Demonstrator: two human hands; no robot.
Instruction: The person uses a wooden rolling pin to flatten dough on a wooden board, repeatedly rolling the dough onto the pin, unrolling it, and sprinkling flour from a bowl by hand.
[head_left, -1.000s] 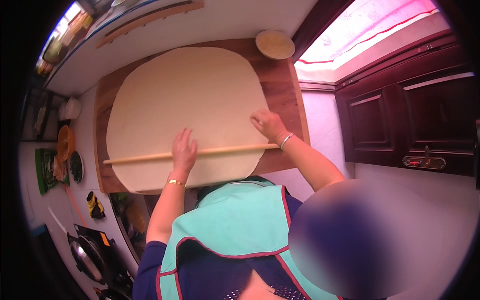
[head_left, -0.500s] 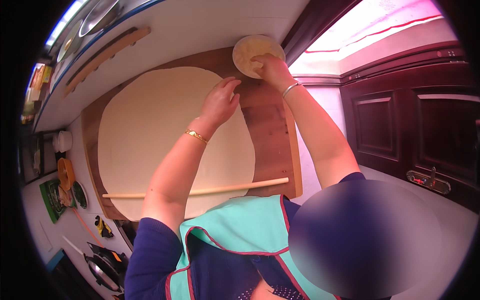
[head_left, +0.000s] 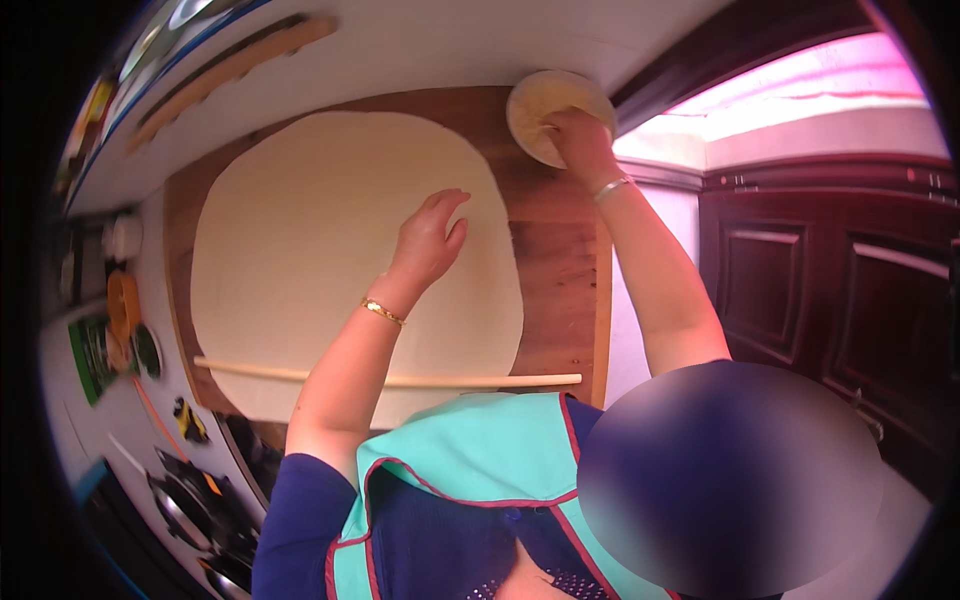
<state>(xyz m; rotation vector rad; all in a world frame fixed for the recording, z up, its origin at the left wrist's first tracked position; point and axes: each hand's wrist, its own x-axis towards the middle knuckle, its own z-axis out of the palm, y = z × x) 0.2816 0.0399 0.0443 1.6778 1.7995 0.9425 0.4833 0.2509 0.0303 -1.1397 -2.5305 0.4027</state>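
A broad, thin sheet of pale dough (head_left: 310,240) covers most of the wooden board (head_left: 562,300). My left hand (head_left: 432,238) hovers over the dough's right part, holding nothing, fingers stretched out and thumb apart. At the board's far right corner, my right hand (head_left: 582,140) reaches into a white bowl (head_left: 518,112) of pale powder that looks like flour (head_left: 550,95). Its fingers are curled down into the powder, and the fingertips are partly hidden. A long, thin rolling pin (head_left: 490,381) lies across the dough's near end, passing under my left forearm.
A wall with a wooden rack (head_left: 235,75) rises behind the board. Dark panelled cabinetry (head_left: 765,270) and a bright window (head_left: 800,90) are on the right. To the left are an orange basket (head_left: 123,305), a green bag (head_left: 88,360) and black pans (head_left: 185,510).
The view has shifted a little. My left hand has drawn back nearer to me, away from the bowl. My right hand stays at the bowl, its fingers now curled deeper into the powder.
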